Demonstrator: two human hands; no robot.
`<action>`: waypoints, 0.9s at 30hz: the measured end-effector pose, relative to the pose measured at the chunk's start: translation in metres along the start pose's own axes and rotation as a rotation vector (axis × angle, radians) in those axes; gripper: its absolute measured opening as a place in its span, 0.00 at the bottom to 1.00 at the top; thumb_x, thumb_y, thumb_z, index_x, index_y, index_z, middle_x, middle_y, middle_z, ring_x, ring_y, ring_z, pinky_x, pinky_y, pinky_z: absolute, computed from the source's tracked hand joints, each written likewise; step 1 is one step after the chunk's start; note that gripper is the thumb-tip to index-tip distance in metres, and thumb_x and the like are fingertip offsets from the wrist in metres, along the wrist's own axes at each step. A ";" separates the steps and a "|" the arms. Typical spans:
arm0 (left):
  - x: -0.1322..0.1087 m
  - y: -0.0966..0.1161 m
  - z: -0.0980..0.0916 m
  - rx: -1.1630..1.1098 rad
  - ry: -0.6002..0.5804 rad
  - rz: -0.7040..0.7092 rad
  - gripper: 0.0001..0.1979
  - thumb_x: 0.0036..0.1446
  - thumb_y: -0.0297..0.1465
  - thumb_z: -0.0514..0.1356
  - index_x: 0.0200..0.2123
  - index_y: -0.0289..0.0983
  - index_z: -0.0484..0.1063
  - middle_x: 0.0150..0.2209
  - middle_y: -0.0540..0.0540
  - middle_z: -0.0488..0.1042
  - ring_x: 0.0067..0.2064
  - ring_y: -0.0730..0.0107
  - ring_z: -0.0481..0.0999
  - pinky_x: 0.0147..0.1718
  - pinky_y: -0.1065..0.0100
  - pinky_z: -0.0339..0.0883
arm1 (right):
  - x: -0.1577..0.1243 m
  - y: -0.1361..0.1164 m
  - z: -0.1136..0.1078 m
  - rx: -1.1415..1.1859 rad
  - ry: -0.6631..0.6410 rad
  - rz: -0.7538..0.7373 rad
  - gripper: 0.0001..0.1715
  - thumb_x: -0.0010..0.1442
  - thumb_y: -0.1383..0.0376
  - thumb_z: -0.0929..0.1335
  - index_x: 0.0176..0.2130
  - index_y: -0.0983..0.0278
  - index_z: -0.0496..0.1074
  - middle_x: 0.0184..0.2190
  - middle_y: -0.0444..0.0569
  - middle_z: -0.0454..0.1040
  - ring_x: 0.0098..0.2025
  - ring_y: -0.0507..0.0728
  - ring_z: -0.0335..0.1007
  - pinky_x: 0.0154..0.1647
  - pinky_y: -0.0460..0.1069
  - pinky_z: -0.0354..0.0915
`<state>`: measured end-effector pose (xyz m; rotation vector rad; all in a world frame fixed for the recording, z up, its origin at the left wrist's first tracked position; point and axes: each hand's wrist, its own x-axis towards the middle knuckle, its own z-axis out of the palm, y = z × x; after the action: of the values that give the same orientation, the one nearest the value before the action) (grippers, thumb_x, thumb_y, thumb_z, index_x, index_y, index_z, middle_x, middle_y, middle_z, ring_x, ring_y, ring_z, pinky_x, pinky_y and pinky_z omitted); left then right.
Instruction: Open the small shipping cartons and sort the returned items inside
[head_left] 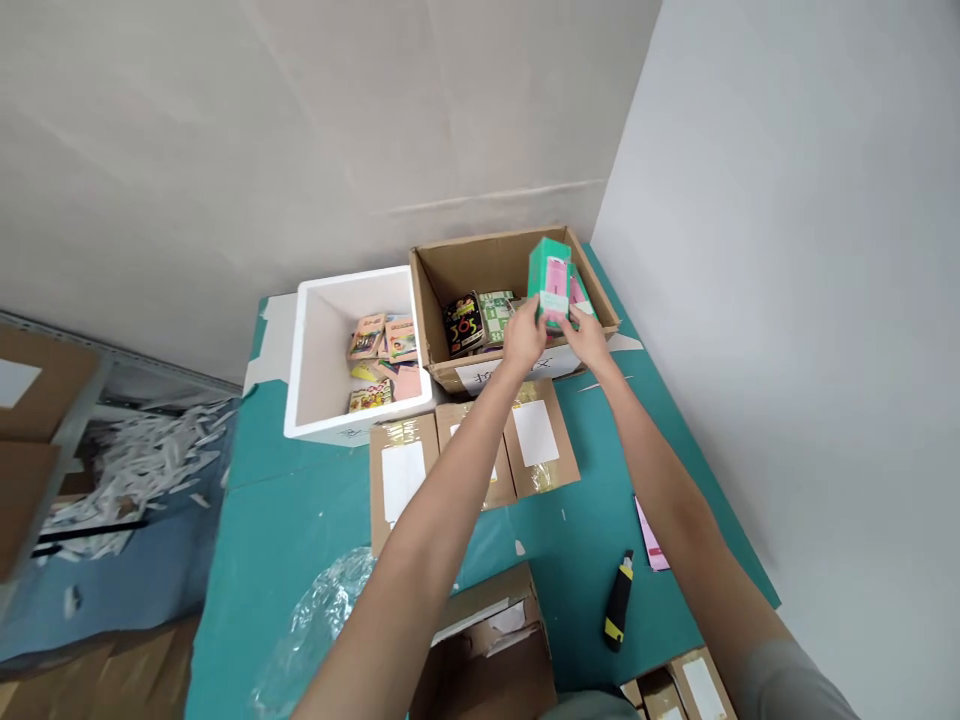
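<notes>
A small green box with a pink and white front (553, 282) is held upright over the right end of an open cardboard carton (491, 250). My left hand (523, 338) grips its lower left side, the fingers partly hidden. At its lower right, my right hand (587, 338) has its fingers closed on the same box. Another green and pink box (579, 292) shows just behind; whether a hand touches it, I cannot tell. Inside the carton lie a black box marked 365 (463, 322) and a green and white patterned box (496, 315).
Left of the carton, a white foam box (300, 365) holds several small colourful packs. Sealed brown boxes (544, 435) line its front. Nearer lie clear plastic wrap (322, 610), an open carton (487, 690), a black and yellow utility knife (619, 603) and a pink card (651, 535).
</notes>
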<state>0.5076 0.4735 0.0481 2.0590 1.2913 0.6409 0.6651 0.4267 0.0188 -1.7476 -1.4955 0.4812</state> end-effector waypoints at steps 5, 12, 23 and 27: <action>-0.010 0.002 0.012 0.390 -0.267 -0.117 0.23 0.82 0.34 0.48 0.67 0.35 0.77 0.53 0.29 0.87 0.58 0.39 0.87 0.60 0.45 0.76 | -0.009 0.021 0.025 -0.473 0.021 0.049 0.30 0.82 0.64 0.57 0.64 0.70 0.81 0.65 0.67 0.82 0.68 0.74 0.70 0.70 0.67 0.63; -0.045 0.000 0.009 0.345 -0.213 0.190 0.25 0.77 0.27 0.53 0.71 0.26 0.73 0.74 0.28 0.73 0.82 0.45 0.64 0.83 0.47 0.50 | -0.001 0.020 0.022 -0.546 -0.041 0.055 0.32 0.82 0.62 0.55 0.60 0.69 0.83 0.64 0.69 0.81 0.67 0.75 0.66 0.69 0.68 0.63; -0.335 -0.060 -0.049 -0.077 0.104 0.089 0.20 0.80 0.40 0.55 0.66 0.43 0.79 0.66 0.39 0.83 0.75 0.48 0.75 0.76 0.38 0.68 | -0.078 -0.005 0.002 -0.281 0.077 -0.069 0.30 0.79 0.54 0.61 0.67 0.65 0.78 0.76 0.64 0.71 0.81 0.71 0.56 0.81 0.70 0.58; -0.462 -0.084 -0.091 -0.123 0.345 -0.320 0.22 0.80 0.48 0.56 0.61 0.44 0.81 0.63 0.38 0.84 0.69 0.46 0.81 0.72 0.42 0.73 | -0.233 -0.026 0.005 -0.090 0.078 -0.037 0.32 0.79 0.46 0.62 0.67 0.60 0.77 0.74 0.63 0.73 0.80 0.70 0.62 0.81 0.72 0.61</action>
<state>0.2074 0.1027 0.0161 1.6397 1.6855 0.9268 0.5891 0.2069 -0.0102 -1.7835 -1.5121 0.3268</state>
